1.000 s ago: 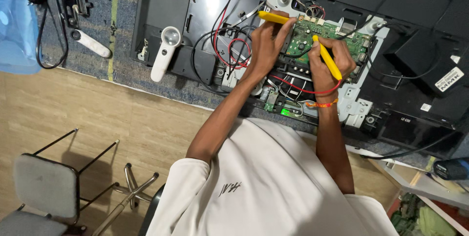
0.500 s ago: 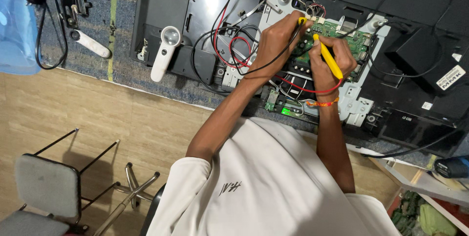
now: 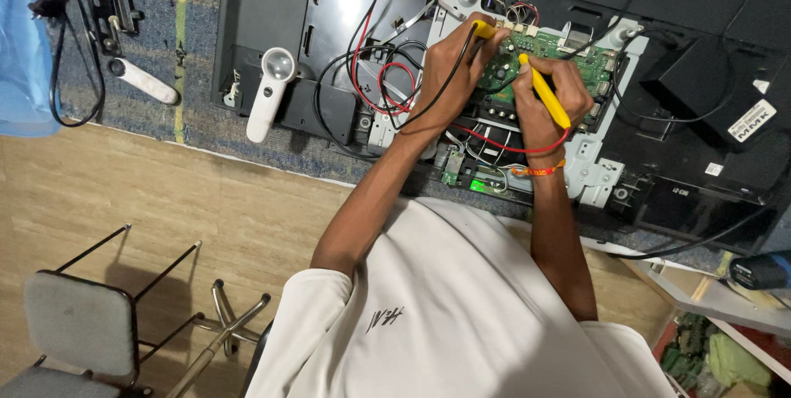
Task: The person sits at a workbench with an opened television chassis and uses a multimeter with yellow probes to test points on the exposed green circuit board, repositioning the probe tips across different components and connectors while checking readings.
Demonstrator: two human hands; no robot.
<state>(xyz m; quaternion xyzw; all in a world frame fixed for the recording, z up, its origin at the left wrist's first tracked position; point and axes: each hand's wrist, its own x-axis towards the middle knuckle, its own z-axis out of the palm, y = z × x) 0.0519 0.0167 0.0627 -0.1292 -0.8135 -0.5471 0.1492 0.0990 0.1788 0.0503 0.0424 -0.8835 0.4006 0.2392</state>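
Both hands grip yellow probes, left hand [image 3: 449, 56] and right hand [image 3: 554, 95], on the green circuit board [image 3: 577, 58]; a slip could bridge contacts.

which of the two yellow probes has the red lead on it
The yellow probe in the right hand, the longer-showing one; a red wire runs from it. The left hand's probe trails a black wire.

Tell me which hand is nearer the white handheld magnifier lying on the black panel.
Left. The left hand, holding a yellow probe, is over the green circuit board, to the right of the magnifier. The right hand, with its own yellow probe, is farther right.
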